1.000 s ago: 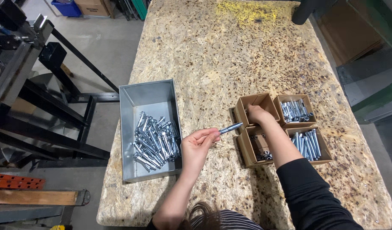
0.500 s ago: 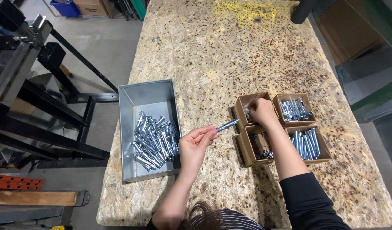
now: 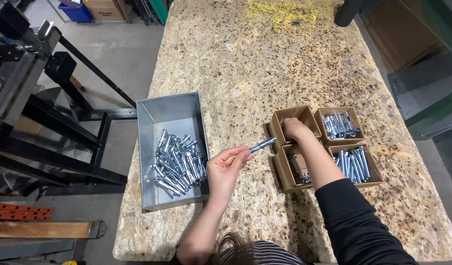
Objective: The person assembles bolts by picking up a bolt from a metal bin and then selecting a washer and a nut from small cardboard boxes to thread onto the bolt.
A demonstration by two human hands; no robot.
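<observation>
Head view: person at a bench, both bare hands over the work surface.
Bench: chipboard table [image 3: 265, 64], coarse pressed-flake texture, tan with dark flecks and a yellow smear at the far end.
Left hand: left hand [image 3: 226, 169] pinched shut on a bolt [image 3: 263, 144], fingertips at its near end; hand hovers just right of the tray.
Bolt: slim, straight, bright-plated metal rod, held clear of the table and angled up towards the cardboard boxes.
Right hand: right hand [image 3: 295, 129] curled down into the empty box [image 3: 292, 119]; fingers hidden inside, so the grip cannot be told. Black sleeve covers the arm above the forearm.
Tray: rectangular grey sheet-metal tray [image 3: 169, 110], smooth walls, at the table's left edge, holding a loose heap of similar plated bolts [image 3: 179, 162].
Boxes: four small open brown cardboard boxes in a two-by-two cluster; the two right-hand boxes [image 3: 353, 147] hold bolts laid side by side; the near-left box [image 3: 285, 169] holds a few bolts.
</observation>
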